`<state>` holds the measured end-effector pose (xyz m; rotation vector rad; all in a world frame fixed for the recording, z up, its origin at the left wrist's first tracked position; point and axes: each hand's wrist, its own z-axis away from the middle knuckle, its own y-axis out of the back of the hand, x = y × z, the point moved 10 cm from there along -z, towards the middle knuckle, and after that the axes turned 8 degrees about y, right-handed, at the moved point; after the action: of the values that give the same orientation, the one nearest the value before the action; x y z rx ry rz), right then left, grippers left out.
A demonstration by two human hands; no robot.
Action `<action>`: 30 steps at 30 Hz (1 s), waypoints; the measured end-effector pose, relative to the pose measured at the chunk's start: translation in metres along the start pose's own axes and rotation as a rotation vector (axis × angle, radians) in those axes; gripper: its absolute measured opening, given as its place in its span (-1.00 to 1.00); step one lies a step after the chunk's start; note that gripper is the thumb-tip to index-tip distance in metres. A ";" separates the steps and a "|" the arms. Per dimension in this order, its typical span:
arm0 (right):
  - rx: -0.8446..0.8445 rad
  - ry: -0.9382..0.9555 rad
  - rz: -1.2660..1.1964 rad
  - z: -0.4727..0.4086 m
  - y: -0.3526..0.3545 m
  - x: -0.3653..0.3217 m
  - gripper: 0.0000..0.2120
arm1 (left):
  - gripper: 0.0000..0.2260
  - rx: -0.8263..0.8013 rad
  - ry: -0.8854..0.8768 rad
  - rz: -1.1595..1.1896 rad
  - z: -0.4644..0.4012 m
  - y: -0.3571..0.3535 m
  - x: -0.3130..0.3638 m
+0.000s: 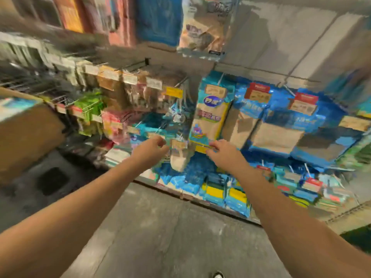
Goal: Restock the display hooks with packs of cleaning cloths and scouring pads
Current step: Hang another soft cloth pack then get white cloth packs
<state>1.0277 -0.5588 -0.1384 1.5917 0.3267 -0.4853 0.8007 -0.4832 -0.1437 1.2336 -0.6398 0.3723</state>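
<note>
The frame is badly blurred. Both my arms reach forward to a wall of display hooks hung with packs. My left hand (155,146) has curled fingers at the top of a pale beige cloth pack (178,157) hanging at mid height. My right hand (220,150) reaches the same level, fingers bent at a yellow price tag (201,148) below a tall beige and blue cloth pack (210,115). Whether either hand really grips something is lost in the blur. Blue packs with red header cards (281,121) hang to the right.
A brown cardboard box (26,133) stands at the left beside wire hooks with green packs (90,109). Blue and yellow scouring pad packs (224,194) fill the lowest row. Grey floor (160,227) lies below, with a shoe tip (218,275) at the bottom edge.
</note>
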 end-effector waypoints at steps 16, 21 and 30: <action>-0.509 0.284 0.068 -0.142 -0.358 -0.323 -0.54 | -0.80 0.133 0.431 -0.119 -0.019 0.205 -0.412; -0.600 0.307 0.045 -0.221 -0.441 -0.408 -0.50 | -0.77 0.171 0.489 -0.083 -0.083 0.292 -0.499; -0.641 0.329 -0.002 -0.346 -0.510 -0.556 -0.52 | -0.73 0.229 0.575 -0.060 -0.170 0.432 -0.624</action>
<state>0.3360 -0.1284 -0.2963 1.0354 0.6602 -0.0909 0.1089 -0.1442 -0.2472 1.2786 -0.0668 0.7304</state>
